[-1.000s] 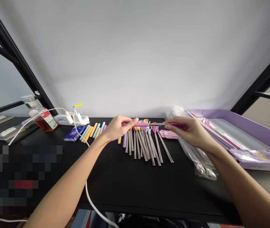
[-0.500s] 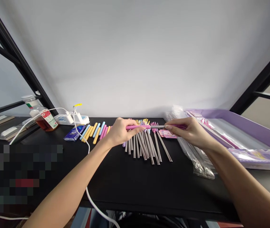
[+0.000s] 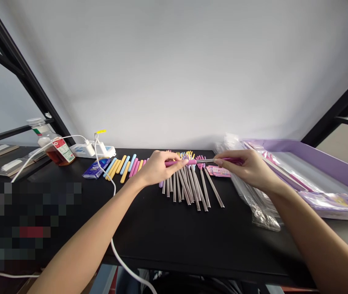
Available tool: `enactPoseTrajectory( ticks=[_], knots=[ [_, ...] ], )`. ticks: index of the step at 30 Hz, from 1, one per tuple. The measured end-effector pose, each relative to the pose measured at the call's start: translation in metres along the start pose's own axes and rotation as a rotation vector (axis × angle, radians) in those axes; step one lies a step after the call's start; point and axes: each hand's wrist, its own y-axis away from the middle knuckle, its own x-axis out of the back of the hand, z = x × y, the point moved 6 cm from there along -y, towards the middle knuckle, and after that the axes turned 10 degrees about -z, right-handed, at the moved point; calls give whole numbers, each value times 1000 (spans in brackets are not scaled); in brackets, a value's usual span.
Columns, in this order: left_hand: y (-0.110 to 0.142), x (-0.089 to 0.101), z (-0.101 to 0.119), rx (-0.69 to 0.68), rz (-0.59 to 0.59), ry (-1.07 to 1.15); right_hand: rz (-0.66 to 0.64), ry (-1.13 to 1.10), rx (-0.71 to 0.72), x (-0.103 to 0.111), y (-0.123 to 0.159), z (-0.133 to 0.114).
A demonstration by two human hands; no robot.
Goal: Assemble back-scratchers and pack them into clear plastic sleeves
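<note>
My left hand [image 3: 157,168] is closed round a pink handle [image 3: 190,162] held level above the table. A thin metal rod [image 3: 205,161] runs from the handle's right end to my right hand [image 3: 238,165], whose fingers pinch it near a pink part mostly hidden in the palm. Below and between the hands lie several back scratchers [image 3: 189,188], their silver rods pointing toward me and their coloured claw heads toward the wall. A row of loose yellow, blue and pink handles [image 3: 120,164] lies left of my left hand, partly covered by it.
A purple box [image 3: 321,153] and clear plastic bags [image 3: 261,212] lie at right, near pink cards [image 3: 219,171]. At left stand a bottle [image 3: 58,151], a power strip [image 3: 108,151] and a blue packet [image 3: 96,169]. A white cable [image 3: 117,255] crosses the table [image 3: 174,241].
My left hand has shifted slightly right along with the pink handle, uncovering more pink and yellow handles in the row. My right hand keeps its pinch on the rod.
</note>
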Motion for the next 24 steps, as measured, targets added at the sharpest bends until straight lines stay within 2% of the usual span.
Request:
enactPoseTrajectory(
  ticks=[5,7,9,12,16,19,21,24],
  knots=[
    [-3,-12,-12,170,-162,262,33,88,145,-2,1,-5],
    [-3,-17,-11,178,-199,257,26,107,173,-3,1,-6],
    [-4,-17,-9,142,-165,187,18,96,160,-4,1,-4],
    [-3,-14,-4,13,-49,39,-25,34,90,-5,-1,0],
    [4,-12,14,-345,136,-344,-152,-85,-9,-9,-2,4],
    [9,-16,23,-509,175,-605,-243,-148,-75,-12,-1,4],
    [8,-15,21,-490,126,-643,-297,-146,-112,-15,0,3],
    [3,-10,8,-290,-43,-515,-305,-69,-82,-17,-1,1]
  ],
)
